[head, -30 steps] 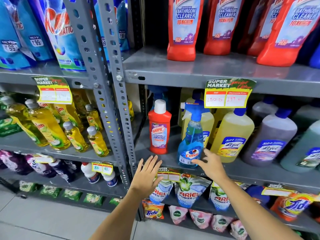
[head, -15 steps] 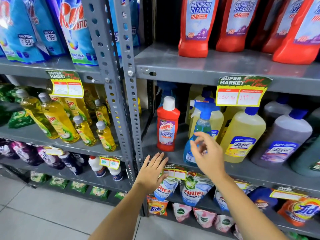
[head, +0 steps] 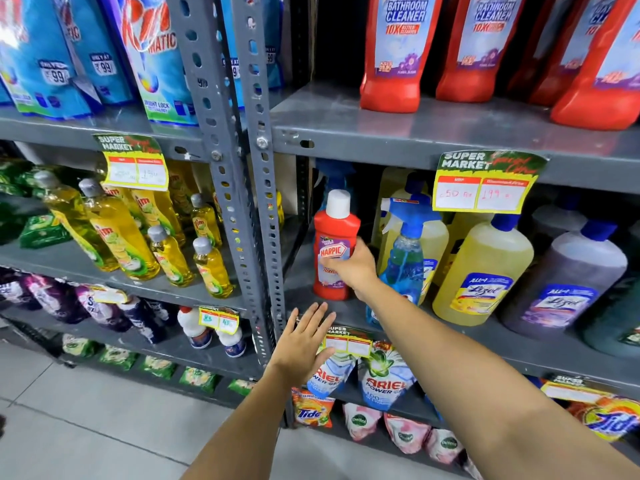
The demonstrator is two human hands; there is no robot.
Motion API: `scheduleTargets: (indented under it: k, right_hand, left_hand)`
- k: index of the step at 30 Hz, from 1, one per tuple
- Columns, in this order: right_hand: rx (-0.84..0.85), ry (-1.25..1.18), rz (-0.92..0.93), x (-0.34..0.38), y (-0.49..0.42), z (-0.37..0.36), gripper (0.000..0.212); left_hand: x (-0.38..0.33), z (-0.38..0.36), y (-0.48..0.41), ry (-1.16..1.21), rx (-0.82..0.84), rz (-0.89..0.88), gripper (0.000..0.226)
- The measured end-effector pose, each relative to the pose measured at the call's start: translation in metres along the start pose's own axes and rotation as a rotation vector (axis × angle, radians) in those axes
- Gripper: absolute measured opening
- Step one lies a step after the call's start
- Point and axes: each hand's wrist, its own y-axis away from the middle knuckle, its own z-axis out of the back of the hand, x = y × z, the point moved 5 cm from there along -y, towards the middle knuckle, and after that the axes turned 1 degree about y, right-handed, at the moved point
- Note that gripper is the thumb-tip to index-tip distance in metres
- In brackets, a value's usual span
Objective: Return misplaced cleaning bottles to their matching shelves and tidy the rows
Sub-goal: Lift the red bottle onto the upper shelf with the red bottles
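A small red Harpic bottle (head: 333,237) with a white cap stands upright at the left end of the middle shelf (head: 519,344), among the Lizol bottles. My right hand (head: 353,268) is wrapped around its lower label. My left hand (head: 301,344) hovers open, fingers spread, just below the shelf's front edge and touches nothing. Right of the Harpic stands a blue Colin spray bottle (head: 403,258). On the shelf above, a row of large red bathroom cleaner bottles (head: 394,53) stands.
Yellow and purple Lizol bottles (head: 485,271) fill the middle shelf to the right. A grey perforated upright (head: 256,202) divides the racks. Yellow Vim bottles (head: 117,237) stand at the left, detergent pouches (head: 381,379) below, blue Rin packs (head: 152,57) above. A price tag (head: 485,185) hangs over the shelf edge.
My right hand has moved left from the blue spray bottle to the small red Harpic bottle and closed on it. My left hand stayed open below the shelf edge.
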Motion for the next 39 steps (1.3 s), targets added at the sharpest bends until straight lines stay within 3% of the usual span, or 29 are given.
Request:
scheduleTargets:
  k: [10, 17, 20, 24, 28, 30, 34, 39]
  right_hand:
    - [-0.031, -0.027, 0.123, 0.011, 0.037, 0.011, 0.061]
    - [0.045, -0.214, 0.447, 0.12, 0.122, 0.103, 0.047]
    - [-0.03, -0.242, 0.631, 0.179, 0.155, 0.163, 0.043]
    - [-0.165, -0.34, 0.849, 0.244, 0.181, 0.239, 0.035]
    - [-0.292, -0.309, 0.915, 0.28, 0.158, 0.286, 0.034]
    - [-0.316, -0.273, 0.883, 0.284, 0.129, 0.298, 0.037]
    - [-0.299, -0.199, 0.666, 0.272, 0.076, 0.293, 0.041]
    - [-0.314, -0.099, 0.617, 0.265, 0.041, 0.291, 0.038]
  left_hand:
    - [-0.001, 0.0, 0.0, 0.036, 0.034, 0.043, 0.069]
    - [-0.001, 0.052, -0.008, 0.211, 0.007, -0.033, 0.064]
    - [-0.014, 0.13, -0.017, 0.34, -0.263, -0.116, 0.052]
    - [-0.023, 0.262, -0.012, 0.396, -0.76, -0.266, 0.033]
    - [-0.013, 0.352, -0.004, 0.393, -1.116, -0.256, 0.027]
    - [-0.015, 0.375, -0.016, 0.337, -1.054, -0.238, 0.033]
    - [-0.019, 0.37, -0.055, 0.104, -0.7, -0.044, 0.044]
    - [-0.017, 0.366, -0.061, 0.093, -0.81, -0.071, 0.051]
